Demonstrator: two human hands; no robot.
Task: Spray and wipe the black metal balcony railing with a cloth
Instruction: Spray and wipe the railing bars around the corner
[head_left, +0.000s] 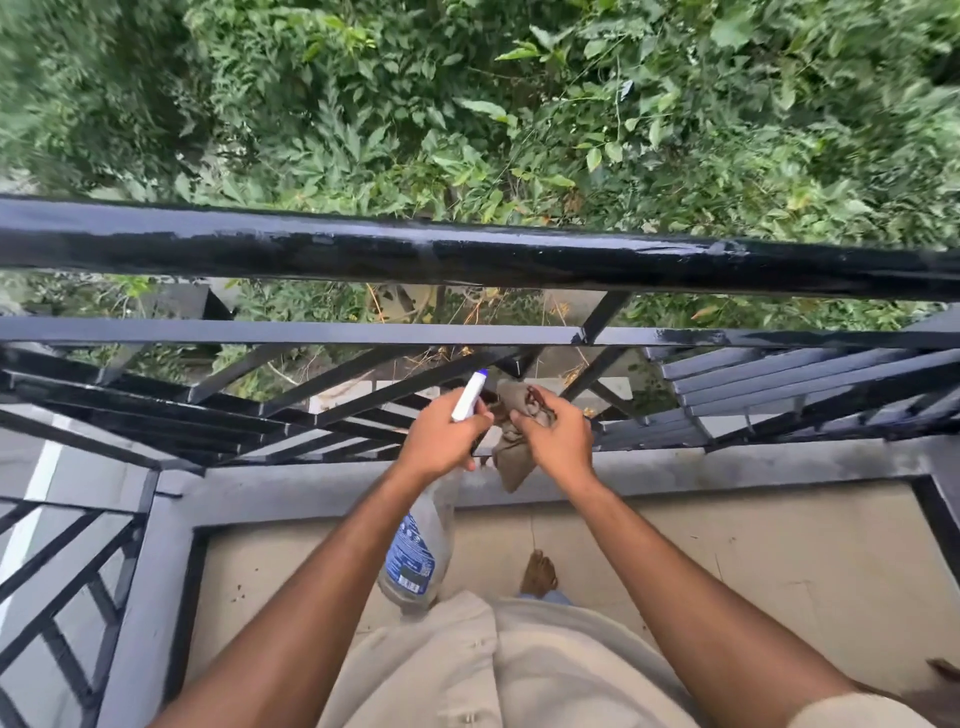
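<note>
The black metal balcony railing (467, 254) crosses the view, its glossy top rail above a thinner bar and slanted bars below. My left hand (447, 439) grips the neck of a clear spray bottle (415, 551) with a blue label; its white nozzle with a blue tip points up toward the bars. Right beside it, my right hand (556, 436) holds a crumpled brown cloth (511, 457) against the lower bars, and part of the cloth hangs down below the hand.
A grey concrete curb (727, 467) runs under the railing, with a beige tiled floor (779, 571) behind it. The railing turns a corner at the left (78, 545). My bare foot (540, 574) stands on the floor. Dense green bushes (467, 104) lie beyond the rail.
</note>
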